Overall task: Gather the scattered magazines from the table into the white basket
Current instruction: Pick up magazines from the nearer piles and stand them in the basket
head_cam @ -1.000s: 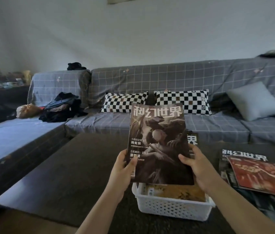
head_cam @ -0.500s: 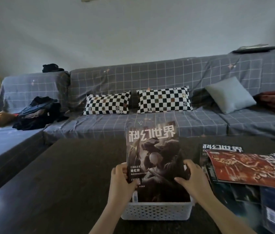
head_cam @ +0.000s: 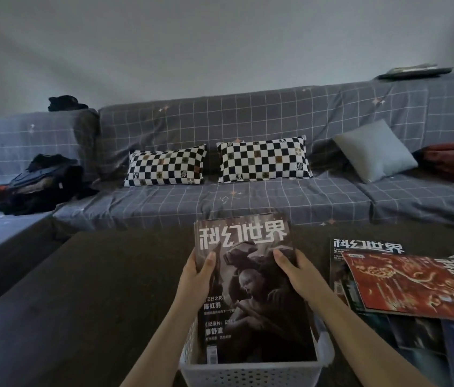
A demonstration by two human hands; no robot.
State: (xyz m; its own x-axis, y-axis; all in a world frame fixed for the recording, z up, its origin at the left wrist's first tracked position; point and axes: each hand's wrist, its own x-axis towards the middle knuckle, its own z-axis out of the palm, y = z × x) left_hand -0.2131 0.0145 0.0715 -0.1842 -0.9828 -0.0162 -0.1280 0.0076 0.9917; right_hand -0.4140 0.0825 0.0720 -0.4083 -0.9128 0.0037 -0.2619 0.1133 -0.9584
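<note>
Magazines: one dark-cover magazine stands in the white basket, foot down inside, top leaning away toward the sofa. My left hand pinches its left edge, thumb on the cover; my right hand curls round the right edge. Both grips closed on it. Judged light, glossy, slippery, floppy across the sheet; holding both long edges near the top keeps it from buckling. Basket walls sit close to the cover sides, little slack. Right of the basket, more magazines lie overlapped on the worktop, some past the frame edge. Left of the basket, open worktop for elbows.
</note>
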